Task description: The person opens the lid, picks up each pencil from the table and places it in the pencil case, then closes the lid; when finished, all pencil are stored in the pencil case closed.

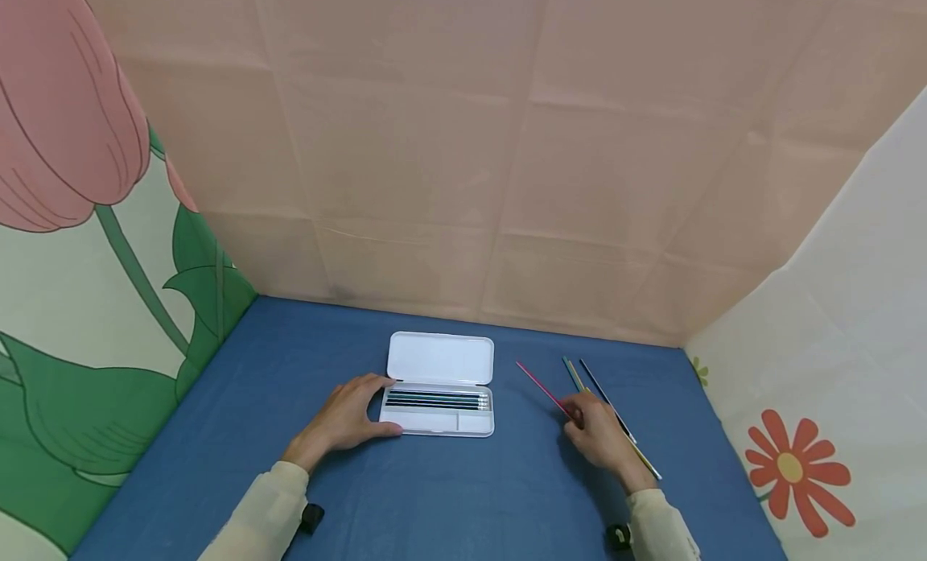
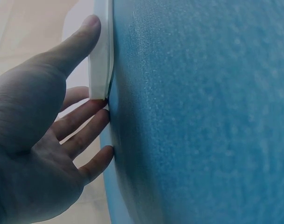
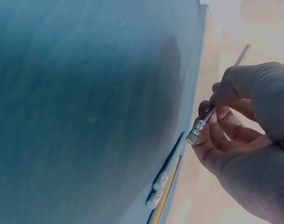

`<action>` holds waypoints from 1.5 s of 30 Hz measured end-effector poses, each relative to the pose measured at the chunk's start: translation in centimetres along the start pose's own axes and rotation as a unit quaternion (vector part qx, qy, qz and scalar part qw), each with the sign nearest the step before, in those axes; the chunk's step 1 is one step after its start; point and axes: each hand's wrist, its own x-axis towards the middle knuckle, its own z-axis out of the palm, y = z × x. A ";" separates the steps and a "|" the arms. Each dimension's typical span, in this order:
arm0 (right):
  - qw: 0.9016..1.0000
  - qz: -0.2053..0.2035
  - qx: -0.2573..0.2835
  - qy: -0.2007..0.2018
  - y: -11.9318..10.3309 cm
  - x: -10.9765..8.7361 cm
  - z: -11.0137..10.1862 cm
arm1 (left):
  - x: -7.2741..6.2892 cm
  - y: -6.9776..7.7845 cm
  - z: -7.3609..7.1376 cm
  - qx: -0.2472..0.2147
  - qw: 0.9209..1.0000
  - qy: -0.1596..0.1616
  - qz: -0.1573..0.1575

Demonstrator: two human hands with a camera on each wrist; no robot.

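Right grip, a bare hand, pinches a red pencil near its eraser end; a light, steady pinch should serve best, kept clear of the loose pencils under that hand on the blue bench, which could snag it. Left grip holds the white case's left end between thumb and fingers. Inside, dark pencils lie side by side; beyond is the lid, folded open.

Pinkish-red pencil, white case, blue tabletop, beige backdrop, yellow-centred orange-red flower.
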 end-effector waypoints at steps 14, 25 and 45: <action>0.996 -0.082 0.038 0.000 -3.2 2.0 1.0 | -0.1 0.1 -0.1 -0.004 1.000 -0.001 -0.007; 0.993 -0.114 0.033 -0.028 -5.6 3.5 2.3 | -0.1 0.3 0.0 -0.005 1.000 0.000 -0.005; 0.985 -0.164 -0.001 -0.062 -9.4 6.2 4.4 | -0.1 0.4 -0.2 -0.002 1.000 -0.003 -0.013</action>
